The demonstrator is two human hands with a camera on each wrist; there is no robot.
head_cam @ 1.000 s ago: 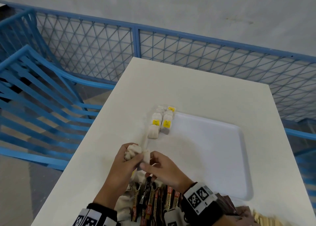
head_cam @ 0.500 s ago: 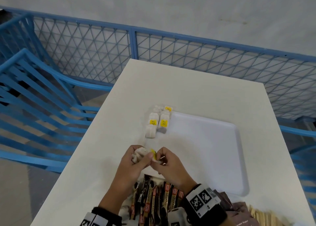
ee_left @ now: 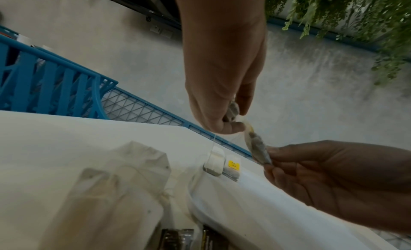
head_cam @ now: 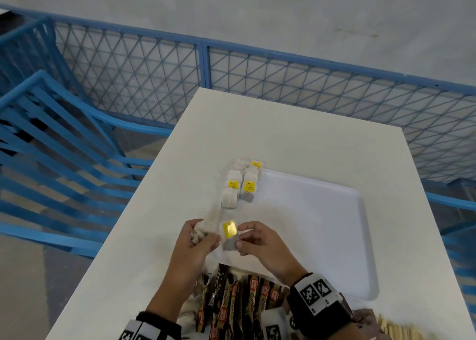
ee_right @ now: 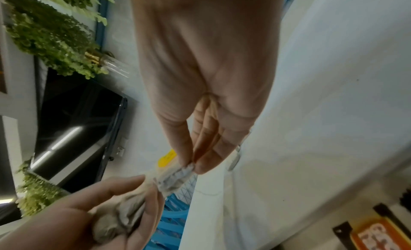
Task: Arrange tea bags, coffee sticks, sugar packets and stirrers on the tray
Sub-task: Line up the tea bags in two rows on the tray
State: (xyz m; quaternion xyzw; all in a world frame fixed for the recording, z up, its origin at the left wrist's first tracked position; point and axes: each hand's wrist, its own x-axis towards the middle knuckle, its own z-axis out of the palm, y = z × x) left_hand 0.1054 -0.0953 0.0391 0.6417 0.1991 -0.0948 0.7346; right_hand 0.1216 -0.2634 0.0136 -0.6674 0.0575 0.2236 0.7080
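So: white table (head_cam: 296, 144), blue mesh fence (head_cam: 283, 82) behind, grey wall, white tray (head_cam: 322, 223) with tea bags (head_cam: 240, 185) at its far-left corner. Right hand (head_cam: 262, 247) pinches a yellow-tagged tea bag (head_cam: 229, 236); left hand (head_cam: 195, 247) holds a bunch of more bags. Coffee sticks (head_cam: 239, 303) at the near edge read "GRANULES".

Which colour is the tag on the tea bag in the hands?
Yellow tag; the head view shows it best.

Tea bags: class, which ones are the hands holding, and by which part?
The right hand pinches one tea bag by its lower edge; the left hand clutches a bunch of tea bags in its curled fingers.
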